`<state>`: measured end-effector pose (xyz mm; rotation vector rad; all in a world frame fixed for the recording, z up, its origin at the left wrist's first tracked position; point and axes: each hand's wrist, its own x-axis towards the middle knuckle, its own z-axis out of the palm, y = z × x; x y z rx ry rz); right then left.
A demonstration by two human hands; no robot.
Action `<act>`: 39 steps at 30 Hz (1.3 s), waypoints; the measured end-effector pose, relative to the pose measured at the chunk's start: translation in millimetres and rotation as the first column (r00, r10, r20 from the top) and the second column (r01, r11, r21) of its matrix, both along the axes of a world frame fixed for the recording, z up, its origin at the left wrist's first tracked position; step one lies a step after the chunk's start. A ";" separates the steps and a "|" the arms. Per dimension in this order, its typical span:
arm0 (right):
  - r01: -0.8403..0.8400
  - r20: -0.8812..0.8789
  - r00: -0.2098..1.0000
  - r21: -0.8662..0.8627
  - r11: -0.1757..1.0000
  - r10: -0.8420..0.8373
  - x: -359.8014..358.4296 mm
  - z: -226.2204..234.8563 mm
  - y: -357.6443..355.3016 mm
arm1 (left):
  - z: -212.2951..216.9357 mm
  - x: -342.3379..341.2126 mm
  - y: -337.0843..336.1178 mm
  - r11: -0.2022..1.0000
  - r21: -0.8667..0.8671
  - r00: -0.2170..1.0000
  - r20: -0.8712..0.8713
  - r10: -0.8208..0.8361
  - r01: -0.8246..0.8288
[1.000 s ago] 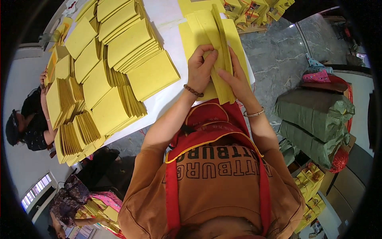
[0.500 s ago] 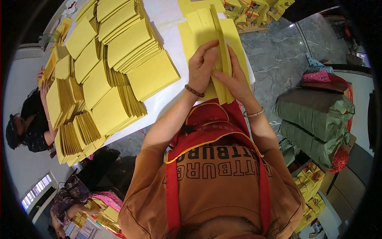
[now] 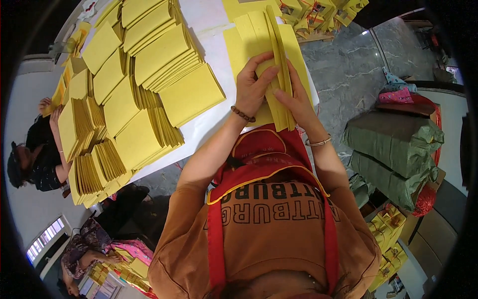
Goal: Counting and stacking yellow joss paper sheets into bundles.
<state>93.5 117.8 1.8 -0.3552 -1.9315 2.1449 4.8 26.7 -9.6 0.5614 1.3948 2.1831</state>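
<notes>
Between my two hands a thin bundle of folded yellow paper (image 3: 280, 47) stands on its long edge. My left hand (image 3: 253, 87) wears a beaded bracelet; its fingers curl against the left side of the bundle, with the thumb raised toward it. On the other side my right hand (image 3: 298, 99) wraps the bundle, its thumb bent over the near part of the top edges. Under the bundle lie flat yellow sheets (image 3: 234, 47). Some of my left fingertips are hidden by the paper.
Rows of folded yellow paper stacks (image 3: 159, 55) cover the left of the white table (image 3: 214, 37). More yellow bundles (image 3: 318, 17) lie beyond its far right corner. Green wrapped packages (image 3: 393, 134) stand at right. One co-worker (image 3: 42, 154) is at the left, another (image 3: 82, 249) lower left.
Both my thumbs have shifted up along the bundle, the left one lifting away from the fingers. The paper's top edges have spread slightly. At far left, a co-worker's hand has moved outward.
</notes>
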 end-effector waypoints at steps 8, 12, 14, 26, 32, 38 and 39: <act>0.018 0.048 0.999 -0.100 0.995 -0.013 0.2 -2.8 2.5 | -4.4 -1.1 1.1 0.999 -0.034 0.999 -0.047 0.015 -0.016; 0.020 0.026 1.000 -0.198 0.980 -0.015 0.3 -10.2 4.2 | -11.4 -2.8 -0.4 0.996 -0.090 1.000 -0.030 0.001 -0.004; 0.005 0.022 1.000 -0.103 0.995 -0.003 0.2 -3.3 1.0 | -13.1 -2.6 -1.0 0.995 -0.102 1.000 -0.016 -0.007 0.005; 0.030 0.007 0.999 0.066 0.997 -0.031 -3.3 -5.2 -2.2 | -9.8 2.8 1.4 0.978 -0.126 0.978 -0.150 0.145 -0.164; 0.029 0.003 1.000 0.056 0.998 -0.030 -2.3 -1.4 -3.5 | -3.6 1.4 -1.8 0.973 -0.170 0.955 -0.278 0.103 -0.155; 0.031 -0.008 1.000 0.128 0.991 -0.030 -3.2 -6.5 -2.0 | -1.5 2.6 -0.8 0.997 -0.055 0.996 -0.072 0.046 -0.050; 0.032 -0.008 0.999 0.128 0.991 -0.031 -3.3 -6.0 -1.7 | -1.4 2.2 -0.4 0.997 -0.058 0.996 -0.073 0.041 -0.045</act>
